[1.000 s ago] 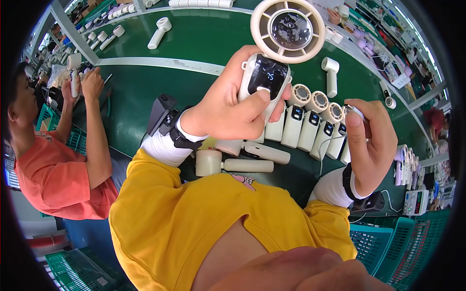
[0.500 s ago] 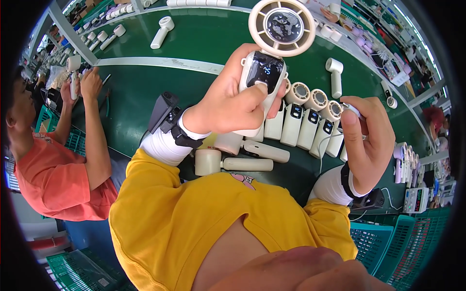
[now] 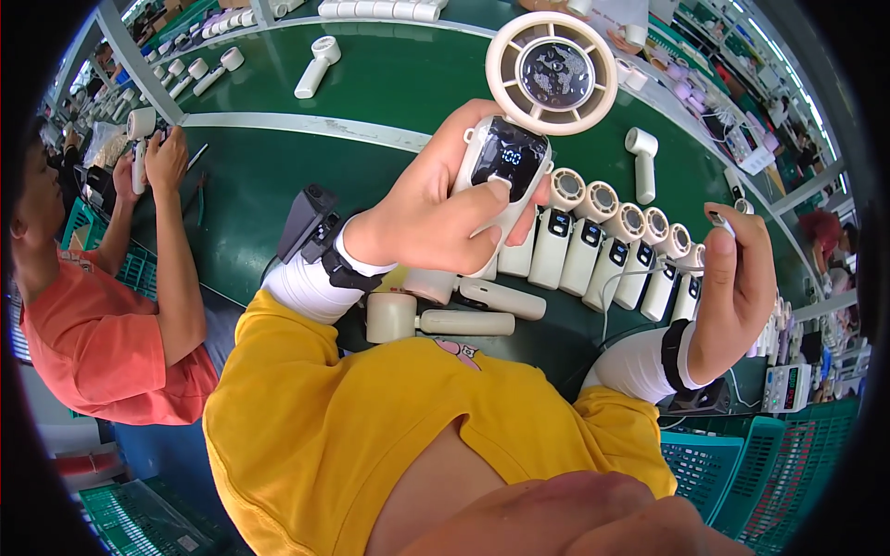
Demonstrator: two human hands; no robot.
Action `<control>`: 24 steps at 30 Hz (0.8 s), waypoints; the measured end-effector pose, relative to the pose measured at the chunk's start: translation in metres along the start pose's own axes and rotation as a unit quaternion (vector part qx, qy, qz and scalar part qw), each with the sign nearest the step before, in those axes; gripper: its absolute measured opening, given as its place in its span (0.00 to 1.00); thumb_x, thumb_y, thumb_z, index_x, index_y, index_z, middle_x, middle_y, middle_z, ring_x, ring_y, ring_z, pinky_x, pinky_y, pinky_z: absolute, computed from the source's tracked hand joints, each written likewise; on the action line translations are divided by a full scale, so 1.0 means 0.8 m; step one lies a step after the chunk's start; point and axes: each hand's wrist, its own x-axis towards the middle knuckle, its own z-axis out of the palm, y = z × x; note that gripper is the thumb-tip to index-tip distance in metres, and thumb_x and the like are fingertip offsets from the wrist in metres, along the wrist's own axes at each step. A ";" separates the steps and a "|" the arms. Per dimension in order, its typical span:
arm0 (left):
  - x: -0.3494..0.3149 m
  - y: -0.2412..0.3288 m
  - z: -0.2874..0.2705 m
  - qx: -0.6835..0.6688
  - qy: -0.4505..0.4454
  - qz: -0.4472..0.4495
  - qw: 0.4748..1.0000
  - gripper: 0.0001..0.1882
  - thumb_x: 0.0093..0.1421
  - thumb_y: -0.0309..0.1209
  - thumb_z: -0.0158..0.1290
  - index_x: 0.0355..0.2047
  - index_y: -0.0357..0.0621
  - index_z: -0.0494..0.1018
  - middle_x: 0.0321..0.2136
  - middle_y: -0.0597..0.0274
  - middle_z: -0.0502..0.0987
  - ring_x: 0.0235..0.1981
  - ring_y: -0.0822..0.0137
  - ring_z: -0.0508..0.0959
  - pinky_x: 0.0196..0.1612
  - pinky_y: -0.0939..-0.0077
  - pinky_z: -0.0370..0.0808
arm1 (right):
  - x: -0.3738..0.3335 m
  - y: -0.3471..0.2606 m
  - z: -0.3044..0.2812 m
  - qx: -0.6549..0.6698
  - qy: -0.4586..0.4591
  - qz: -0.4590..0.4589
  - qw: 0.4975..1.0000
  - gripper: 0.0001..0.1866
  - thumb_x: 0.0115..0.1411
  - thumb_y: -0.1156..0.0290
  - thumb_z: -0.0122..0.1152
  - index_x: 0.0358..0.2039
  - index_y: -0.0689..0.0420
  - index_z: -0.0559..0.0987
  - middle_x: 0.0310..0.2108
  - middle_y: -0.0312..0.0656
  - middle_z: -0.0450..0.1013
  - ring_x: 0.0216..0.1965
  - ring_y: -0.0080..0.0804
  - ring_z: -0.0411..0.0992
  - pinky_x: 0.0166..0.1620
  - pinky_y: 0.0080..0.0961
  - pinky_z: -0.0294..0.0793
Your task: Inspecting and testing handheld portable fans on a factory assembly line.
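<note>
My left hand [image 3: 431, 208] grips a cream handheld fan [image 3: 508, 159] by its handle, round head up. The thumb presses near the lower end of its dark, lit display. Out to the right, my right hand [image 3: 737, 278] pinches the small plug [image 3: 722, 222] of a thin white cable [image 3: 605, 301], apart from the fan. Between the hands, several similar fans [image 3: 586, 246] stand in a slanting row, some with lit displays. Close to my chest lie more fans [image 3: 466, 322] on their sides, partly behind my left arm.
A co-worker in a red shirt [image 3: 102, 334] handles another fan [image 3: 139, 167] at the left. Single fans [image 3: 318, 69] lie farther back on the green table [image 3: 250, 185], across a pale metal rail [image 3: 306, 122]. A small meter box [image 3: 787, 387] and green baskets [image 3: 705, 463] are at right.
My right hand has moved right with the plug, away from the fan row. The fan in my left hand is slightly lower, and its display reading differs.
</note>
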 end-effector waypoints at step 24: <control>0.000 -0.007 -0.008 -0.018 0.015 0.027 0.999 0.24 0.50 0.18 0.32 0.50 0.41 0.49 0.32 0.55 0.68 0.22 0.70 0.69 0.24 0.78 0.66 | 0.042 0.118 -0.009 -0.047 0.158 0.218 0.962 0.13 0.50 0.66 0.56 0.33 0.62 0.75 0.25 0.36 0.70 0.26 0.17 0.63 0.30 0.14 0.61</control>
